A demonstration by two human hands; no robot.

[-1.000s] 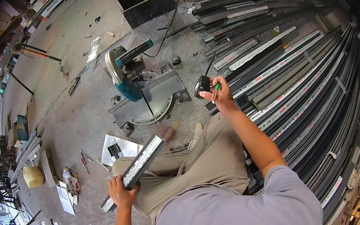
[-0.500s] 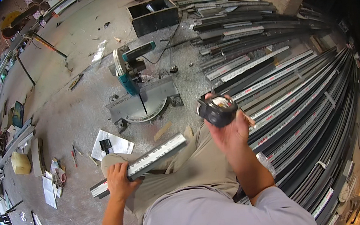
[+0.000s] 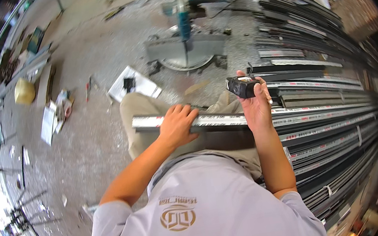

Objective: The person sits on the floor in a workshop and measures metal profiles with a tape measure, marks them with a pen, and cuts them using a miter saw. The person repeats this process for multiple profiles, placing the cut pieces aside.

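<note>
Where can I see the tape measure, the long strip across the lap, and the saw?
Tape measure (image 3: pixel 244 89): head view, on its black case.
Long strip (image 3: pixel 220 119): head view, on its white face.
Saw (image 3: pixel 184 27): head view, on its teal part.

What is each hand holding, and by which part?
Left hand: the long profile, from above, toward its left end. Right hand: the tape measure, by its case; also a thin stick, grip partly hidden.

I see the left forearm (image 3: pixel 142 165) slant toward their half past one, left hand (image 3: pixel 178 125) curled palm-down; the right forearm (image 3: pixel 273 157) points nearly to twelve, right hand (image 3: pixel 256 103) raised, gripping, inner wrist (image 3: pixel 262 128) showing.
</note>
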